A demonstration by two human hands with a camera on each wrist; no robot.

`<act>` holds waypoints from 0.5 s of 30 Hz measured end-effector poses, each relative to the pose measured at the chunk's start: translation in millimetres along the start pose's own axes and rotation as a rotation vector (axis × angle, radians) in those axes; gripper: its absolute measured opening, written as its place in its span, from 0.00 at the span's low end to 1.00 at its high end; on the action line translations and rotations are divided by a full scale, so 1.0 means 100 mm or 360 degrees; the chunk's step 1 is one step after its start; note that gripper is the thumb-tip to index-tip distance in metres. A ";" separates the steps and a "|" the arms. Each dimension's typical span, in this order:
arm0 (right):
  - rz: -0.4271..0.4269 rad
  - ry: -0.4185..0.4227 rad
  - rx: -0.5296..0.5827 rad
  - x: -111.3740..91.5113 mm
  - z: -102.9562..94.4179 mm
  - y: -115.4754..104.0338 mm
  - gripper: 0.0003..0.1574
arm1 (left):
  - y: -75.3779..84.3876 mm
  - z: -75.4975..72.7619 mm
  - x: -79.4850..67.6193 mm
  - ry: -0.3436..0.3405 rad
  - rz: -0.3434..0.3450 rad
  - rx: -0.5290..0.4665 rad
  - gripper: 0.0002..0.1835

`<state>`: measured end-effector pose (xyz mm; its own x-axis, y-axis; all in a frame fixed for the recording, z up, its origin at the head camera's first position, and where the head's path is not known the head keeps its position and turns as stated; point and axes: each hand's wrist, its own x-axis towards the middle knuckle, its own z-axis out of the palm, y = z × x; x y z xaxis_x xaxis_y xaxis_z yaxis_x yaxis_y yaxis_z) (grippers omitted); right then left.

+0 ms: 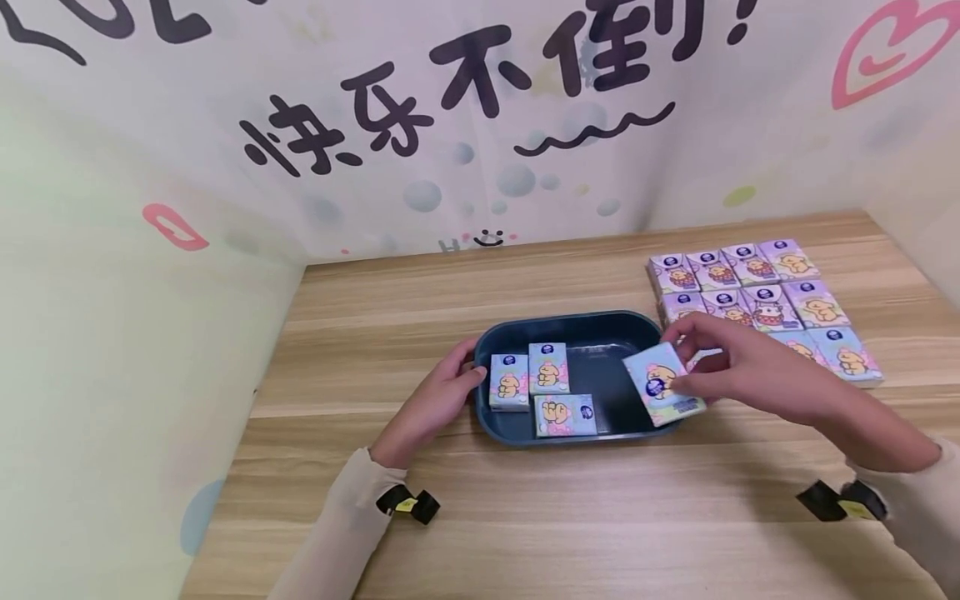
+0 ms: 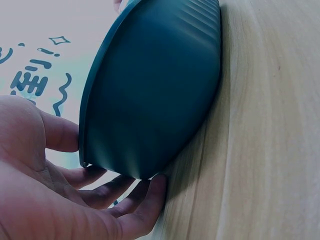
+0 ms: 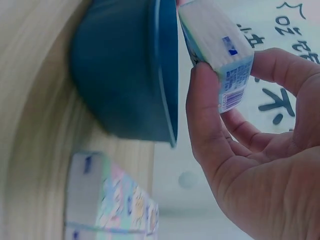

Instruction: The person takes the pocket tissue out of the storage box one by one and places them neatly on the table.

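My left hand holds the left end of a dark teal tray, thumb at the rim and fingers against the outer wall. Inside, toward the left, lie three small light-blue tissue packs with a cartoon puppy: an upright one, another beside it, and a sideways one near the front wall. Over the tray's right end, my right hand pinches a similar tissue pack between thumb and fingers, tilted. In the right wrist view the held pack's white side and barcode face the camera.
Rows of tissue packs stand at the back right, purple ones behind and light-blue ones in front, partly hidden by my right hand. Everything rests on a wood-grain table. A printed cloth hangs behind it.
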<state>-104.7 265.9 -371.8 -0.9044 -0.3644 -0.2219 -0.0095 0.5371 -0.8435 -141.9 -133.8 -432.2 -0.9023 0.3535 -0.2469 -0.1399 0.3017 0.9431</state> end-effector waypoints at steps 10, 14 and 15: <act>0.0047 0.0099 0.0093 -0.32 -0.11 0.43 0.28 | -0.01 0.00 0.00 -0.0010 0.0017 -0.0005 0.28; 0.0125 0.0099 0.0134 -0.40 -0.11 0.59 0.29 | -0.01 0.00 0.01 -0.0014 0.0018 -0.0006 0.28; 0.0141 0.0096 0.0148 -0.42 -0.11 0.62 0.29 | -0.01 0.00 0.00 -0.0014 0.0019 -0.0006 0.28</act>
<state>-72.0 323.0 -409.7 -0.9240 -0.2705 -0.2702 0.1088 0.4913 -0.8641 -142.2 -134.1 -433.5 -0.9002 0.3647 -0.2378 -0.1310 0.2939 0.9468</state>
